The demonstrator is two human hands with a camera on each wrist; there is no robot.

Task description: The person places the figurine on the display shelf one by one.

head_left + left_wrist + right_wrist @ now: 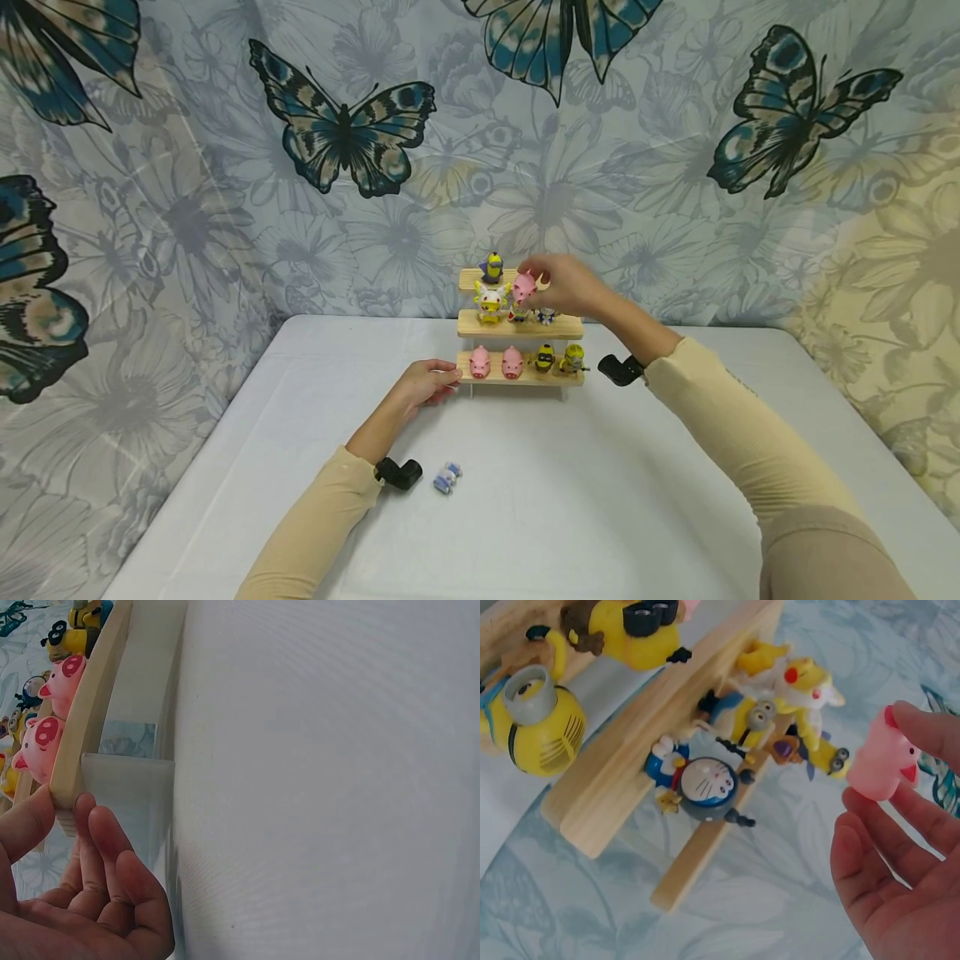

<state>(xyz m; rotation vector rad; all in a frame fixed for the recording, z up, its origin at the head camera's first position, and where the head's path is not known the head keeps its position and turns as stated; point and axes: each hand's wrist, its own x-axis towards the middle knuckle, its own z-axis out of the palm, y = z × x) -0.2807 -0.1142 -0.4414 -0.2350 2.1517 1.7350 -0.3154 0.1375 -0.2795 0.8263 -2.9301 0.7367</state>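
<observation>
My right hand (573, 285) pinches a pink pig figurine (883, 757) between thumb and fingers, up by the top tier of a three-tier wooden display stand (517, 331). With thumb and fingertips my left hand (426, 383) grips the left end of the bottom tier (90, 705). On that tier stand two more pink pigs (512, 362) and two yellow minion figurines (544, 358). The middle tier carries a yellow figure with a white hood (491, 302), a minion (748, 722) and a blue Doraemon figurine (705, 784). Another minion (492, 268) is on the top tier.
A small blue-and-white figure (447, 477) lies on the white-covered table (525, 517), near my left wrist. Clear supports (127, 787) hold the stand up. Behind it hangs a butterfly-patterned cloth (420, 225). Each wrist wears a black camera (621, 370).
</observation>
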